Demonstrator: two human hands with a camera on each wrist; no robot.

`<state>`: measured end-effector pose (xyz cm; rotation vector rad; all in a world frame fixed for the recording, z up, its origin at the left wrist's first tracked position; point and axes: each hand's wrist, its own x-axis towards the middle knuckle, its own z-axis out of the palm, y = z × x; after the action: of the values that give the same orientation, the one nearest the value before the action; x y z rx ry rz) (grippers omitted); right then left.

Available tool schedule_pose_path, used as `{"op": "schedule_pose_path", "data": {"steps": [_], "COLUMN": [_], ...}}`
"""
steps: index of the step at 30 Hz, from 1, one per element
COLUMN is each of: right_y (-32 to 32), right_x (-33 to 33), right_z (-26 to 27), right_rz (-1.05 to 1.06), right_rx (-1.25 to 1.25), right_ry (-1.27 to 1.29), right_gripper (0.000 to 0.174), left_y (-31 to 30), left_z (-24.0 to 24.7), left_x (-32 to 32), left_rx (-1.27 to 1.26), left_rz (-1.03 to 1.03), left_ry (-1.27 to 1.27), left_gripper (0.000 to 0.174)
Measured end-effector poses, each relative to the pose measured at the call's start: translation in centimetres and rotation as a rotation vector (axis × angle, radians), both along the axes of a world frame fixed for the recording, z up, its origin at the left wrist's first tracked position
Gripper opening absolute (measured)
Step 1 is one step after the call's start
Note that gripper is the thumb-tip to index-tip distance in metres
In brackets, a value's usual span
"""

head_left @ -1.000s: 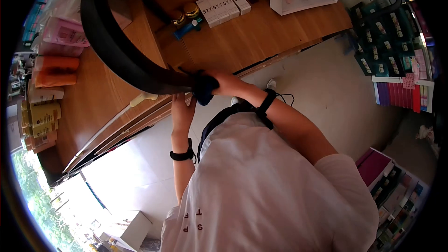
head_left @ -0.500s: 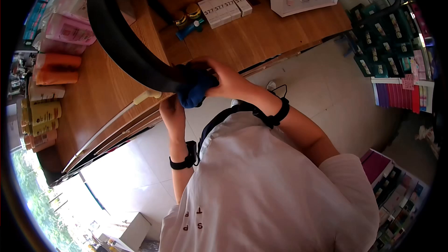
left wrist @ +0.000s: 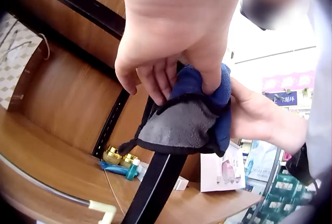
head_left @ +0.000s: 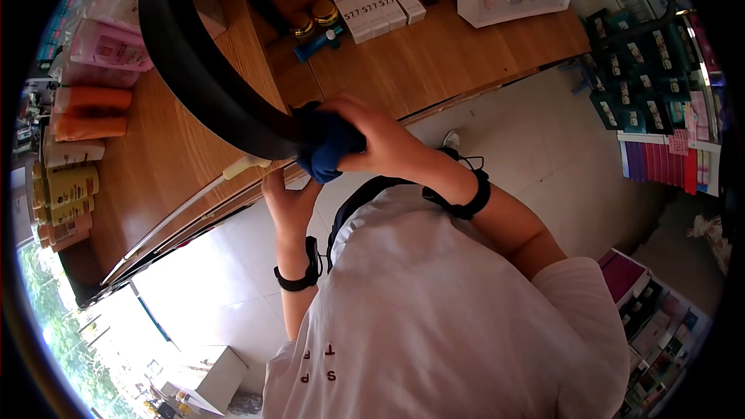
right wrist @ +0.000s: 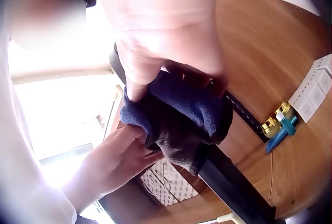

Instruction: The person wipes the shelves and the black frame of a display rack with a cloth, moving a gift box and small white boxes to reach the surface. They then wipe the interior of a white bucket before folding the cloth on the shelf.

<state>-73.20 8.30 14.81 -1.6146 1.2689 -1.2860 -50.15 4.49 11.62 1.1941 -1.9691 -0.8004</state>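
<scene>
A blue and grey cloth [head_left: 329, 151] with dark edging is folded around a black square post [head_left: 203, 81], which looks bent in the head view. My right hand [head_left: 392, 143] grips the cloth from the right, fingers around the post and thumb on the near side. From below and to the left, my left hand [head_left: 290, 206] holds the cloth's lower part. In the left wrist view its thumb presses into the blue side, above the grey face [left wrist: 179, 125], while its other fingers go behind and are partly hidden. The post runs on past the cloth.
Wooden shelf [head_left: 434, 50] holds white boxes [head_left: 380, 9], gold-lidded jars [head_left: 325, 12], a blue tube [head_left: 314, 46] and a white case of bottles [head_left: 516, 12]. A metal rod with a cream end [head_left: 244, 164] lies along the left edge. Orange packs [head_left: 91, 112] stand left, green boxes [head_left: 636, 70] right.
The cloth, earlier bunched small between both hands, now spreads wider around the post. My right hand has opened out around it, and my left hand has shifted slightly down and left.
</scene>
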Motion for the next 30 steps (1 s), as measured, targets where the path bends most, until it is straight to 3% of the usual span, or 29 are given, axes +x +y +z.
{"op": "schedule_pose_path", "data": {"steps": [4, 10, 20, 23, 29, 30], "right_y": [-0.4, -0.6, 0.4, 0.8, 0.7, 0.6], "right_x": [-0.1, -0.1, 1.0, 1.2, -0.5, -0.8], "right_z": [0.3, -2.7, -13.8, -14.8, -13.7, -12.9], "right_rz": [0.016, 0.005, -0.119, -0.156, -0.073, -0.037], "right_rx": [0.014, 0.003, 0.148, 0.136, 0.175, 0.127], "right_ry": [0.06, 0.082, 0.346, 0.373, 0.276, 0.207], "right_gripper": [0.069, 0.068, 0.062, 0.062, 0.059, 0.055], "left_y": [-0.3, -1.1, -2.4, -2.0, -3.7, -4.0], "left_z": [-0.5, -2.2, -13.4, -13.1, -10.2, -8.6], "left_x": [-0.4, -1.4, -1.4, -1.9, -0.5, 0.0], "left_rx": [-0.104, -0.108, -0.064, -0.158, -0.131, 0.069], "left_rz": [-0.026, -0.144, -0.201, -0.126, -0.301, -0.321], "left_ry": [-0.116, -0.05, -0.417, -0.47, -0.312, -0.26], "left_gripper": [0.065, 0.064, 0.073, 0.072, 0.063, 0.06]}}
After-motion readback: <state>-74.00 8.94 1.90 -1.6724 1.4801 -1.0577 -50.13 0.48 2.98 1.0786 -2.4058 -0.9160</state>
